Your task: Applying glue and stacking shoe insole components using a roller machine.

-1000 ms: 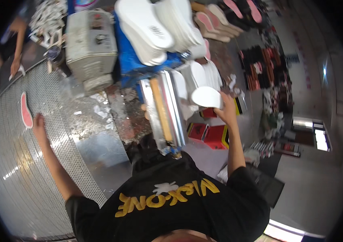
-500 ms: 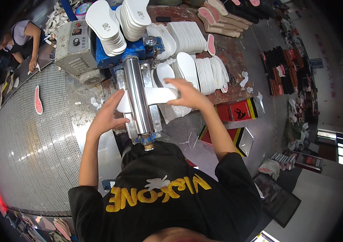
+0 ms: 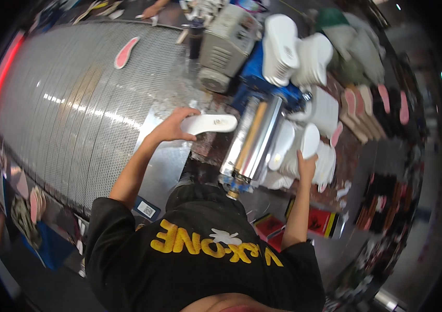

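On the left of the roller machine (image 3: pixel 267 143), my left hand (image 3: pixel 175 125) grips a white insole (image 3: pixel 214 123) by one end, thumb below and fingers above. The insole's free end points toward the rollers and carries a small dark mark. My right hand (image 3: pixel 306 169), on the machine's other side, is closed on the lower end of another white insole (image 3: pixel 310 139) at the stacked insoles (image 3: pixel 326 161). Whether that insole is lifted clear of the stack I cannot tell. Two tall piles of white insoles (image 3: pixel 280 47) stand on the blue machine housing (image 3: pixel 259 67).
A wide perforated metal conveyor (image 3: pixel 85 109) with one pink insole (image 3: pixel 126 52) fills the left. A grey motor box (image 3: pixel 229 36) stands behind the rollers. Red boxes (image 3: pixel 322 221) lie at the lower right. At the far edge a co-worker's hand (image 3: pixel 153 10) shows.
My view has swung left. The insole that lay through the rollers is out, in my left hand, on their left side. My right hand has let go of it and moved to the stacked insoles.
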`<state>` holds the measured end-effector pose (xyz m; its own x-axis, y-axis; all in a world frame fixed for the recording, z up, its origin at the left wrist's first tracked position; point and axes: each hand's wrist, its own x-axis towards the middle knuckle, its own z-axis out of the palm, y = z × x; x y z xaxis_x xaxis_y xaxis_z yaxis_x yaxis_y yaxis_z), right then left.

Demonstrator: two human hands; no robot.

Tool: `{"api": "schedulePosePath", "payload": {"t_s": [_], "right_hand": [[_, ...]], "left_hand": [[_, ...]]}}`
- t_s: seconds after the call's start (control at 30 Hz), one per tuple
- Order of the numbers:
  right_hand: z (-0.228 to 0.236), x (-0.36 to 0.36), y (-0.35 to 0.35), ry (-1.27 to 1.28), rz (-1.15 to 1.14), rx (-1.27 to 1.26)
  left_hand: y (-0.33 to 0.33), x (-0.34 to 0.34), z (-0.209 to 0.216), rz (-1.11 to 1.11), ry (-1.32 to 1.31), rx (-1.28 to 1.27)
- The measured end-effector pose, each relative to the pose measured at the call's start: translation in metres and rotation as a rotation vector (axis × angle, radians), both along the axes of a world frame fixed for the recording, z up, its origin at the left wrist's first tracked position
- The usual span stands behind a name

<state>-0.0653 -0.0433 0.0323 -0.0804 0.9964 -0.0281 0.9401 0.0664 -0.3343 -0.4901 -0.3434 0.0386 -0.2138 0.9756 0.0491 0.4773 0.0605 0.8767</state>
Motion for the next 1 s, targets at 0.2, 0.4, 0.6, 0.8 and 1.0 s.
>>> {"api": "schedulePosePath", "payload": {"t_s": [0.2,0.4,0.6,0.8,1.0], "right_hand": [[-0.014,-0.005,0.012,0.030,0.045,0.022],[-0.025,0.000,0.022,0.039,0.135,0.010],[-0.025,0.003,0.033,0.065,0.091,-0.071],[-0.025,0.000,0.033,0.040,0.048,-0.107],[-0.020,-0.005,0.032,0.063,0.034,-0.110]], "left_hand": [[-0.120,-0.010,-0.096,0.472,-1.222,0.309],[-0.211,-0.080,-0.180,1.089,-1.501,0.876],[-0.318,-0.163,-0.224,1.424,-1.511,1.276],[-0.406,-0.204,-0.228,1.558,-1.444,1.282],[-0.438,-0.213,-0.253,1.725,-1.494,0.967]]}}
